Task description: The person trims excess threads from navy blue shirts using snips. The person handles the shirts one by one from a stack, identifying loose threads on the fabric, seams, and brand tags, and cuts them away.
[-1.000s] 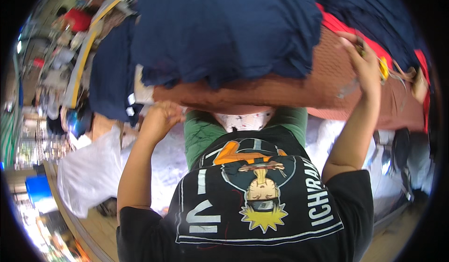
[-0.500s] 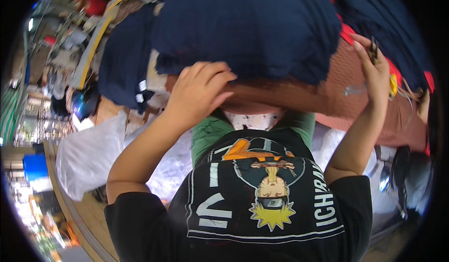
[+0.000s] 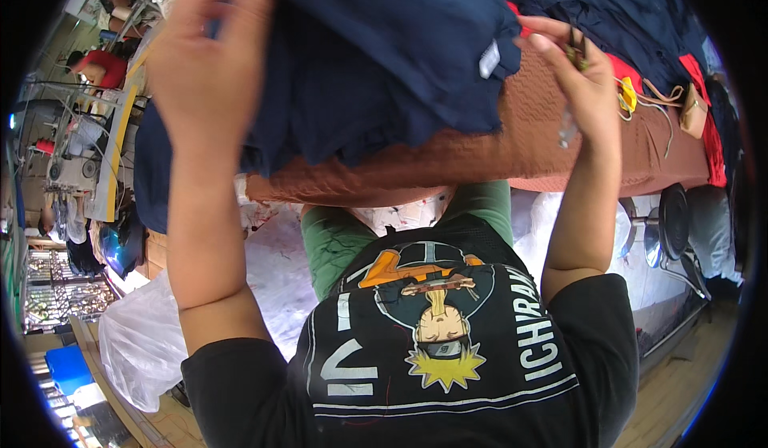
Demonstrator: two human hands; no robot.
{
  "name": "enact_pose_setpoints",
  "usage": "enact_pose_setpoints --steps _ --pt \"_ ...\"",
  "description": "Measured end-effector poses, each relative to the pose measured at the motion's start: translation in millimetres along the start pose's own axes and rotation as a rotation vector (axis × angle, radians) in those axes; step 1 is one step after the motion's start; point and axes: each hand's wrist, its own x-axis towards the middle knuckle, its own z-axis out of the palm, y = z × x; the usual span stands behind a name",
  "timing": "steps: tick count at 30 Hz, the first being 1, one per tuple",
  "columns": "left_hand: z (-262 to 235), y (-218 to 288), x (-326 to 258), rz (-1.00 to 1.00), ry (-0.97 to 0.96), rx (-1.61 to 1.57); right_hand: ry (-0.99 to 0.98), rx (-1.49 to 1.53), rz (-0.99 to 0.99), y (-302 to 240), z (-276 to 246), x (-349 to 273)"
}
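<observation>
One co-worker in red [image 3: 102, 70]: seen small at the far left, well apart from the handling
Left hand [image 3: 210, 60]: at the upper edge, beside the navy garment, blurred; whether its grip is closed on cloth or loose cannot be told; a light pinch near the margin, drawn out evenly, would likely serve better than a bunched fistful
Navy garment [image 3: 384, 72]: between the two hands, in loose folds over the desk, its lower part near the front edge; it looks soft and probably creases easily, so smoothing from the middle outward seems wise
White tag [image 3: 489, 60]: on the garment's right part, near the right fingertips; a handy mark for judging how the cloth is turned
Desk [image 3: 528, 120]: under a brown textured cover, showing to the right of the garment
Right hand [image 3: 584, 88]: grip closed around a small two-pronged tool [image 3: 576, 48], while thumb and forefinger reach the garment's edge, touching or nearly so; prongs are best kept turned away from the fabric, lest they snag it
Yellow item [image 3: 628, 96]: right of that hand; worth keeping clear of the garment's sweep
Beige tag [image 3: 694, 118]: farther right, just beside red cloth [image 3: 712, 160]
</observation>
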Motion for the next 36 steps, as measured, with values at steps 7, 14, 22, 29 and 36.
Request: enact_pose_setpoints --steps 7,14,22,29,36 --pt "-50.6 -144.9 -10.4 -0.023 -0.063 0.55 -0.127 -0.168 -0.179 14.0 90.2 30.7" --pt "3.3 -31.6 -80.0 0.044 -0.078 0.041 -0.013 -0.075 -0.184 -4.0 98.6 -0.1" --pt "55.1 -48.3 -71.8 0.354 -0.33 0.156 -0.068 -0.017 -0.116 30.3 111.7 7.7" --pt "56.9 -55.1 -74.2 0.172 -0.295 0.001 -0.091 0.185 -0.062 40.4 116.2 10.1" --pt "44.7 -63.6 -77.0 -0.144 -0.44 -0.374 -0.089 0.156 -0.047 45.7 114.2 8.7"
